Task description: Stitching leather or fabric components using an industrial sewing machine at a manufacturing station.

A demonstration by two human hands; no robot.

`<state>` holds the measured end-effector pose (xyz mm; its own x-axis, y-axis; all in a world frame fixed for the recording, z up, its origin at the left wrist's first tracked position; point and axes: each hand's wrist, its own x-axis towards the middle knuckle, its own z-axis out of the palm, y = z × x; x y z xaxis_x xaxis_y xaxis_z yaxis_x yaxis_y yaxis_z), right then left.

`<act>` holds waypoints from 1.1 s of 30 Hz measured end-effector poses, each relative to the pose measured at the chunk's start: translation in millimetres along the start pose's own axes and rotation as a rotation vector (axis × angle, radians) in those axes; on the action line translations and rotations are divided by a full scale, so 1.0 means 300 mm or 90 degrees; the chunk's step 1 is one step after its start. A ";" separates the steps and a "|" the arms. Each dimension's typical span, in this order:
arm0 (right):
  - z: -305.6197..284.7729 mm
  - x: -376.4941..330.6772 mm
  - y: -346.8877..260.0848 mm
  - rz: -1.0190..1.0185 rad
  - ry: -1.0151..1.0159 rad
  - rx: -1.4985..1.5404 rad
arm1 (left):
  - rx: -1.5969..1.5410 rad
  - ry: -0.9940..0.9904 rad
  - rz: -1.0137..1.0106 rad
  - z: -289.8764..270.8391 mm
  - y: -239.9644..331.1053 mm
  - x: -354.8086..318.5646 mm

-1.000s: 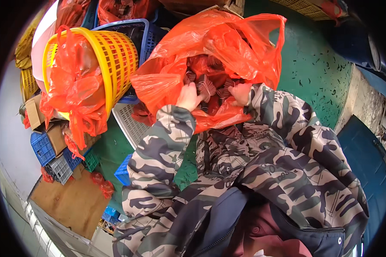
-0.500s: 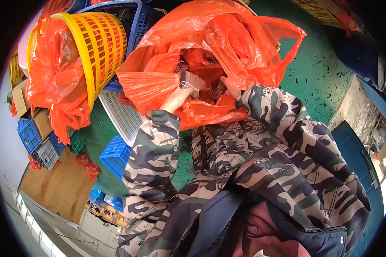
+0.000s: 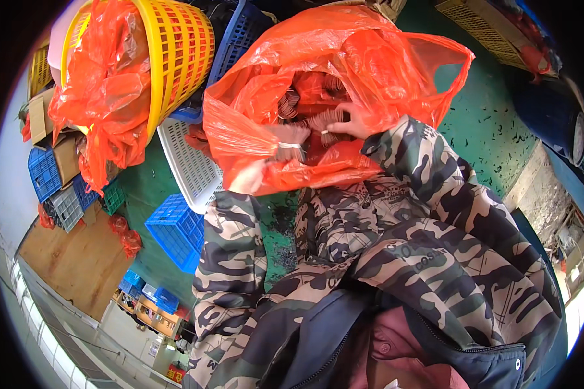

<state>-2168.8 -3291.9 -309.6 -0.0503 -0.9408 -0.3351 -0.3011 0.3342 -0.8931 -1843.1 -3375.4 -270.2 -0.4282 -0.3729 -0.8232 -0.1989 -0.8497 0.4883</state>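
Observation:
A large orange-red plastic bag [image 3: 376, 58] stands open in front of me, its mouth facing me. Inside lie several banded bundles of thin, flat, dark reddish-brown pieces; one bundle [image 3: 288, 104] rests toward the left of the opening. My right hand [image 3: 355, 122] reaches in and pinches another bundle [image 3: 324, 123] with a pale band round it, thumb and fingers closed on its edge. My left hand [image 3: 246, 178] is at the bag's left near rim, partly covered by the orange film. Its fingers are smeared by motion, so their grip cannot be made out.
Left of the bag, a yellow basket [image 3: 182, 58] overflows with orange plastic bags [image 3: 110, 84]. Behind it stands a blue basket [image 3: 237, 42]. A white perforated tray [image 3: 188, 162] and a blue crate [image 3: 175, 227] are nearer. Dark scraps litter the green floor [image 3: 483, 142].
My left hand's fingers have shifted under the bag's film and blurred. My right hand has moved further into view, now pinching a banded bundle. The surroundings have shifted slightly in view.

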 end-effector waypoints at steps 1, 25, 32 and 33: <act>0.002 0.004 0.008 -0.055 -0.093 -0.087 | -0.055 0.035 0.094 0.056 0.042 -0.017; 0.243 0.281 -0.153 0.208 -0.006 -0.178 | 0.139 0.069 0.210 0.021 0.173 -0.030; 0.170 0.190 -0.202 -0.038 -0.255 0.196 | 0.027 -0.143 0.199 0.244 0.172 -0.068; 0.162 0.182 -0.209 -0.084 -0.266 0.210 | 0.047 -0.123 0.243 0.251 0.151 -0.079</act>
<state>-2106.5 -3361.7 -286.4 0.3706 -0.8961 -0.2443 0.0388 0.2778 -0.9599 -1908.4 -3376.9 -206.8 -0.6389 -0.5723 -0.5140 -0.0543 -0.6330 0.7723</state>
